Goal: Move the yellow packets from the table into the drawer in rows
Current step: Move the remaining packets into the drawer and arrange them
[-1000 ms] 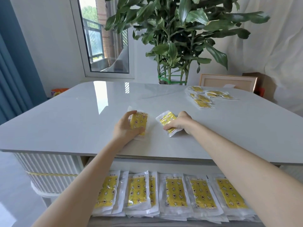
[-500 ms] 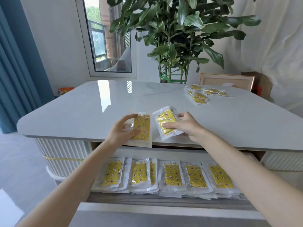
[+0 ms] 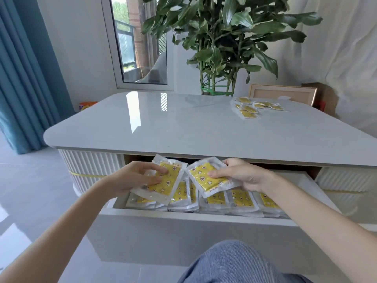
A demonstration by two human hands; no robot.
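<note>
- Yellow packet row (image 3: 241, 198) laid in drawer (image 3: 193, 218).
- Left hand (image 3: 130, 177) grips left packet (image 3: 165, 181), right hand (image 3: 243, 176) grips right packet (image 3: 206, 179), above drawer.
- Loose pile (image 3: 252, 108) beyond drawer, outstanding.

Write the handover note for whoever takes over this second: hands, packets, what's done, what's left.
Left hand grips a yellow packet; right hand grips a second packet. Both are over the open drawer, not yet laid down.
Done: a row of packets lies across the drawer.
Left: place these two, then bring the pile of packets from the far right of the table.
</note>
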